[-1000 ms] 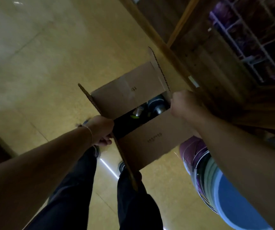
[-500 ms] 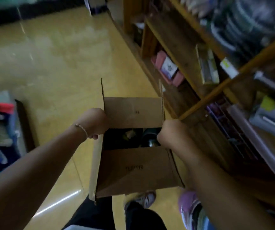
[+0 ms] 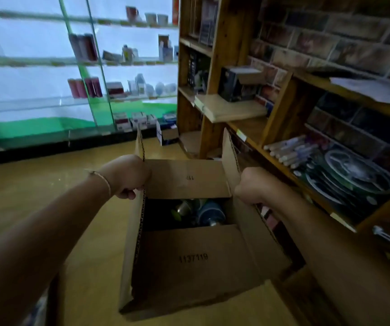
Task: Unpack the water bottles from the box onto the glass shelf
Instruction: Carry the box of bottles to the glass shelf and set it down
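I hold a brown cardboard box (image 3: 194,262) in front of me, off the floor, its flaps half open. My left hand (image 3: 128,176) grips the box's left side flap, and my right hand (image 3: 251,185) grips the right side flap. Through the gap between the flaps I see water bottles (image 3: 209,214), a blue one and a paler one with a metal cap, lying in the dark inside. The glass shelf unit (image 3: 78,100) stands ahead at the far left, brightly lit, with several items on its levels.
A wooden shelving unit (image 3: 215,107) runs along the right, stocked with boxes, markers (image 3: 290,150) and plates (image 3: 351,175). A brick wall is behind it. A small box (image 3: 167,135) sits on the yellow floor (image 3: 48,184) near the glass shelves.
My view has lifted from the floor toward the glass shelves. Both hands keep their grip on the box flaps, and the box has come along with me.
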